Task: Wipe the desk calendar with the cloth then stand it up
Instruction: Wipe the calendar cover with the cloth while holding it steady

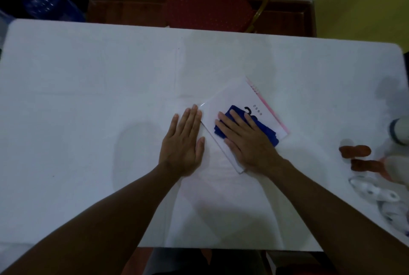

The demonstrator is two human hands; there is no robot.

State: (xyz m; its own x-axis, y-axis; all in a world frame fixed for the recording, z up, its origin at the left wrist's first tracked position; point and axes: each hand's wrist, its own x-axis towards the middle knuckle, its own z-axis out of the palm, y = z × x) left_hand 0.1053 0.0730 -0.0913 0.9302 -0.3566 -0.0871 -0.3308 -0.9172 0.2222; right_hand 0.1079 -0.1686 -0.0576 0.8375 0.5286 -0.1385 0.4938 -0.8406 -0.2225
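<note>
White bench [88, 97], wide, fronting a red chair [209, 2]. Desk calendar [232, 102]: lying flat right of centre, turned at an angle, pink binding on its far-right edge; not yet stood up. Right hand [247, 141]: grip spread flat, palm pressing the cloth onto the calendar face. Left hand [184, 141]: grip spread flat on the bench, touching the calendar's left edge. Cloth [265, 128]: dark blue, bunched. Status, judged: wiping underway; standing remains.

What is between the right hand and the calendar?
In the head view, a blue cloth lies between them: the right hand presses flat on it, and the cloth rests on the flat calendar.
</note>
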